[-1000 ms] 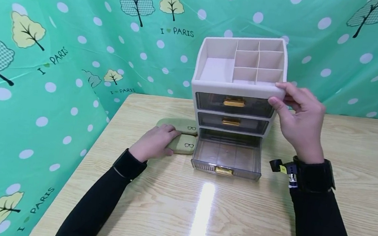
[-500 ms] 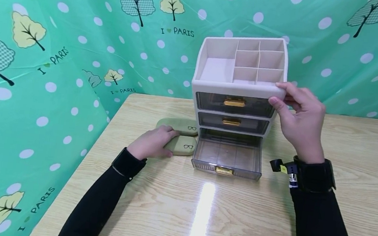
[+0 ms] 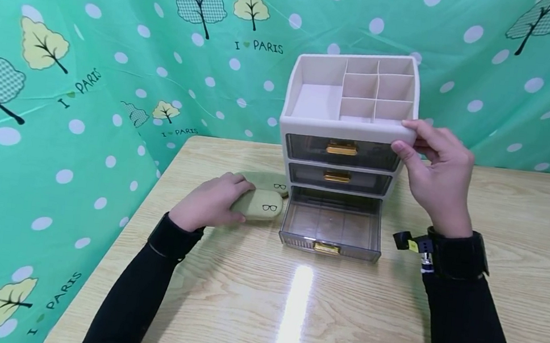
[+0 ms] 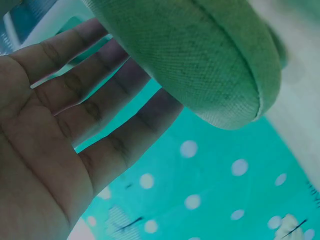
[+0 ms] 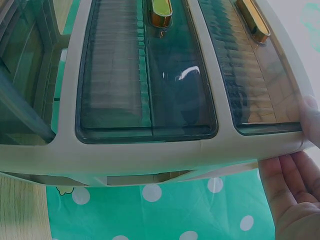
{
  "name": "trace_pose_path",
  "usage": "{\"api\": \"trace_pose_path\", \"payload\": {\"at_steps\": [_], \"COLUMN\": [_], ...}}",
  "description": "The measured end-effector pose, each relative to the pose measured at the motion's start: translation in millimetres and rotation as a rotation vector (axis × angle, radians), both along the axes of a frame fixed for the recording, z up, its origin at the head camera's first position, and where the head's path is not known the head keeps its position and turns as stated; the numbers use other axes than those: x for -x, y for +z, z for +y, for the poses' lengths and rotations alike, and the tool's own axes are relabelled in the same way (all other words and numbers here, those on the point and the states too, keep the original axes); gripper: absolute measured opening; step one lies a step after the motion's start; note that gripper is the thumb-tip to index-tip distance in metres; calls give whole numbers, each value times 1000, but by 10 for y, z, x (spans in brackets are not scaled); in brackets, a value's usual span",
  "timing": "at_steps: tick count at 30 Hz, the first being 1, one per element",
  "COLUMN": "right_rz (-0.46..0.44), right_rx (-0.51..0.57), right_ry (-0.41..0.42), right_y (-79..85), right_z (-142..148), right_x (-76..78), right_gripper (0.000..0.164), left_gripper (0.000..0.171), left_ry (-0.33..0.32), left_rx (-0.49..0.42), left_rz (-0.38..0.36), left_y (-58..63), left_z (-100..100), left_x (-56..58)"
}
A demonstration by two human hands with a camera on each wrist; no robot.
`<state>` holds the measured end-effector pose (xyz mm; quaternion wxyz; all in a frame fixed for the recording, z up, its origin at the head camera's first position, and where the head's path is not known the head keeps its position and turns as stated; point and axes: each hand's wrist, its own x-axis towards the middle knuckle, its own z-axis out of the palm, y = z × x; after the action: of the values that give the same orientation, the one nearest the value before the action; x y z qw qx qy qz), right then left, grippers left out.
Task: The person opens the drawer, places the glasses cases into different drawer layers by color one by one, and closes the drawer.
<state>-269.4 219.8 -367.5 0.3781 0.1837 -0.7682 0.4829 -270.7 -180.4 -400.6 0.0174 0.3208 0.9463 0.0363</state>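
Note:
In the head view my left hand [image 3: 212,201] grips the nearer green glasses case [image 3: 260,205] by its left end, thumb on the near side and fingers on the far side. A second green glasses case [image 3: 268,181] lies just behind it, partly covered. The left wrist view shows the held case's woven cover [image 4: 195,60] against my fingertips; the thumb is hidden there. My right hand [image 3: 437,171] pinches the top right front corner of a white desktop organizer [image 3: 347,129]. Its bottom drawer [image 3: 330,224] is pulled out and holds nothing visible.
Two upper smoky drawers with gold handles [image 3: 341,148] are closed. Divided compartments [image 3: 359,87] top the organizer. The wooden table [image 3: 218,302] reaches back to a green patterned cloth [image 3: 233,92].
My left hand has drawn the nearer glasses case a little left and seemingly up, away from the organizer, so a gap now shows. My right hand stays on the organizer's corner.

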Motion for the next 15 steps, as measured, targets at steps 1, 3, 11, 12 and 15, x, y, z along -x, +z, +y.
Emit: {"api": "trace_pose_path", "payload": {"at_steps": [1,3,11,12,15], "right_rz": [-6,-9,0,-4,-14], "right_rx": [5,6,10,16,18], "right_ry": [-4,-10,3,-3,-19], "right_y": [-2,-9,0,4,32], "right_z": [-3,-2,-2,-9,-39], "right_x": [0,5,6,4,-22], "right_gripper": [38,37,37,37,37], "left_gripper": [69,69,67,67,68], "left_ry": [-3,-15,-86,-105,-157], "left_rx": [2,-4,-49,-55,-73], "left_rz": [10,36,105,107,114], "left_y": [42,123,351,371,418], "left_z": [-1,-1,94,124,227], "left_x": [-18,-53,-126,-129,-132]}}
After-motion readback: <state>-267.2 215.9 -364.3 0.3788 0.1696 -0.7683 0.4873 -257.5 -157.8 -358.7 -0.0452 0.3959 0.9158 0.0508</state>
